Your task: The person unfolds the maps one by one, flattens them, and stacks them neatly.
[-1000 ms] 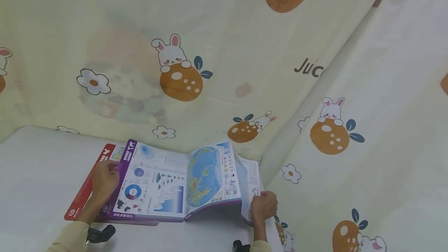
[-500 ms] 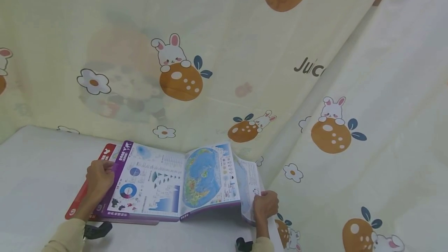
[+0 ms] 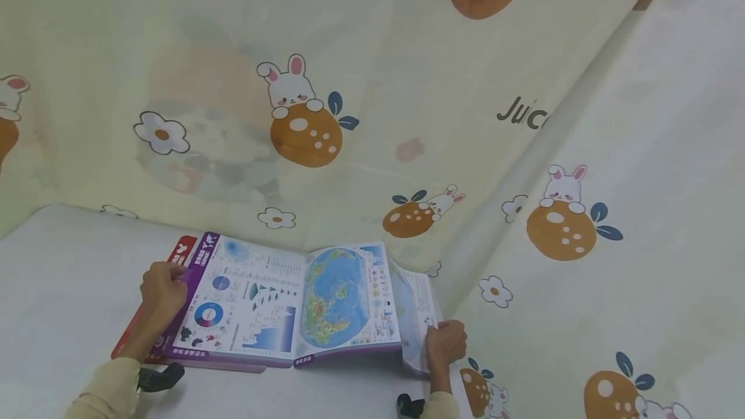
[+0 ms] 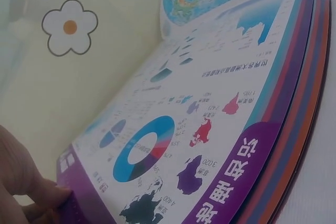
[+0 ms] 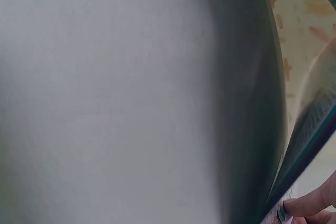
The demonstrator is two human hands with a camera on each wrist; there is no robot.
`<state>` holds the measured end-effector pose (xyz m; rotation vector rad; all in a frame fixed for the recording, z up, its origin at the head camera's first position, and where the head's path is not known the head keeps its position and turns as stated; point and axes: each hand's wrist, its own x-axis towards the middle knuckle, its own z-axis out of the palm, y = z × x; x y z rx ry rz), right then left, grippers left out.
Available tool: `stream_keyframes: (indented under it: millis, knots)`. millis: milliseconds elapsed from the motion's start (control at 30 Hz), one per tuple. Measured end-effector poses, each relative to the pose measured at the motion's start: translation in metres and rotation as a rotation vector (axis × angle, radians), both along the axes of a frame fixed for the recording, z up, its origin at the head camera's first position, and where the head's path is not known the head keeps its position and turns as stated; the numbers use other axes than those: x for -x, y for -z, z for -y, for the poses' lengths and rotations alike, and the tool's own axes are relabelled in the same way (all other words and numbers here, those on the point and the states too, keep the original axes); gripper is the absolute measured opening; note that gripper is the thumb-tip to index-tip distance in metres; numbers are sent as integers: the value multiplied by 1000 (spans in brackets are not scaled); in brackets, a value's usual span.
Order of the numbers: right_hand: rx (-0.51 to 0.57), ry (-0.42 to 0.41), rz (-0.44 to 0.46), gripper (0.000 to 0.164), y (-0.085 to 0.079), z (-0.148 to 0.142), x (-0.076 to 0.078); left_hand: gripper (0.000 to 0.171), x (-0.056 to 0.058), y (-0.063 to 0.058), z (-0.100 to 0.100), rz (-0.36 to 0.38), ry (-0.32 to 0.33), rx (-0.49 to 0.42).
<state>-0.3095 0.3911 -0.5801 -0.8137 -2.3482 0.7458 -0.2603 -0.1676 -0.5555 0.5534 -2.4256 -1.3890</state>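
An open geography booklet with purple edges lies on the white table in the head view. Charts fill its left page, and a world map covers the right one, whose lower edge is lifted. My left hand pinches the purple left margin; in the left wrist view its thumb presses on that margin. At the far right, my right hand grips the edge of a folded-out sheet. The right wrist view shows a blurred pale surface and fingertips at a page edge.
A red-covered booklet lies under the purple one, sticking out at left. The white table extends to the left. Behind and to the right hangs a curtain printed with rabbits and oranges. A black strap device sits at the left wrist.
My left hand and the booklet's left page and fold have shifted slightly left. The right hand keeps its grip and has moved slightly right. The whole view has shifted a little.
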Motion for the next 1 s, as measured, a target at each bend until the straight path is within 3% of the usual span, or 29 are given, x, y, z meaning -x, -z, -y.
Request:
stream_keyframes:
  millis: [333,700,1000]
  knots:
    - [-19,11,70,19,6,-12,10,35,3,5,11,-23,-2,70]
    - [-14,1,83,13,1,-22,13,36,-1,7,13,-20,3,78]
    - [2,15,118,10,2,-26,12,38,2,9,12,10,12,85]
